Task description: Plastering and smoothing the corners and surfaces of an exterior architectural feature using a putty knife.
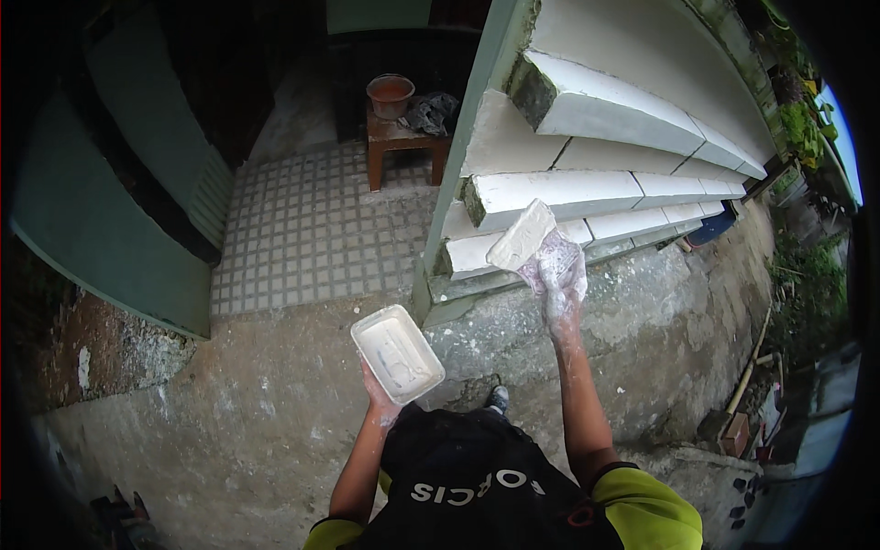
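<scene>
Low and left of centre, my left hand is closed on the side of a white rectangular plastic tub. White paste, like wall putty, lies smeared over the inside of the tub. My right hand, coated with white paste and dust, grips a flat rectangular putty scraper. Thick white paste covers the scraper's face, and its grip is hidden by my fingers. The scraper is held in front of the white-topped ledges of the wall; whether it touches them I cannot tell.
Beside the ledges stands a green wall edge. Through the doorway, a small wooden stool bears an orange bucket and a crumpled dark plastic bag. A green door panel is on the left. Plants line the right.
</scene>
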Available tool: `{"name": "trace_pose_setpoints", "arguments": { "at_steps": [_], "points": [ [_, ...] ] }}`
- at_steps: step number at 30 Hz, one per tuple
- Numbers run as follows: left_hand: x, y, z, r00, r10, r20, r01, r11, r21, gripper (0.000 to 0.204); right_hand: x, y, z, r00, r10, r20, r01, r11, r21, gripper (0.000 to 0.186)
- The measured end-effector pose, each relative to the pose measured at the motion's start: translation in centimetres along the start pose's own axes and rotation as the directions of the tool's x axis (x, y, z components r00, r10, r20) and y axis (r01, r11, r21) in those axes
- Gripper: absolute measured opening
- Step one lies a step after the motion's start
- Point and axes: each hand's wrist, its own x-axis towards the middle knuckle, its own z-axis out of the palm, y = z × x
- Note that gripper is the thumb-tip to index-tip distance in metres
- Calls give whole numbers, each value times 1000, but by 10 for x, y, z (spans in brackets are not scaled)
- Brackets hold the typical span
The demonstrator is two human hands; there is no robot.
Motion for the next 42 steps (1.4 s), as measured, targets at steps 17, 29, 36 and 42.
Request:
{"name": "trace_pose_setpoints", "arguments": {
  "at_steps": [17, 29, 36, 42],
  "points": [
    [-62, 10, -35, 972, 221, -76, -218, 975, 45, 70, 100, 25, 122, 708, -700, 94, 651, 595, -471, 40],
    [-59, 52, -68, 958, 221, -185, -210, 975, 77, 65, 114, 33, 104, 947, -317, 52, 308, 851, -426, 44],
    [-54, 48, -39, 941, 267, -210, -254, 963, 84, 64, 106, 40, 76, 823, -525, -219, 401, 809, -430, 39],
    [-40, 38, -44, 942, 260, -210, -253, 965, 60, 65, 122, 38, 122, 887, -429, -173, 329, 848, -415, 40]
  ]
}}
